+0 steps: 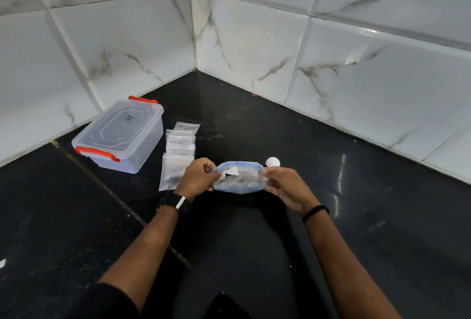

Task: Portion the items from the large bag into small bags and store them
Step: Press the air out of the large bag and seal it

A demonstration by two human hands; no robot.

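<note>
Both hands hold the large bag up above the black worktop, one at each end. The left hand pinches the bag's left end between thumb and fingers, right where a small white label or tab shows through the plastic. The right hand grips the right end, its fingers curled under and behind the plastic. The bag is clear with a bluish tint along its edges, stretched sideways between the two hands, and holds something pale and greyish (what exactly is too blurred to tell).

Just beyond the left hand, partly hidden by its knuckles, lies a row of small bags, clear and flat, overlapping one another in a line that runs away from the person. Further to the left of that row sits a clear plastic box with its lid on and red clips at both ends; a dark scribble marks the lid.

Just beyond the right hand, close behind the bag's right end, a small white round thing rests on the worktop.

The left wrist wears a black watch and the right wrist a thin black band. White marbled tiles form the corner behind.
</note>
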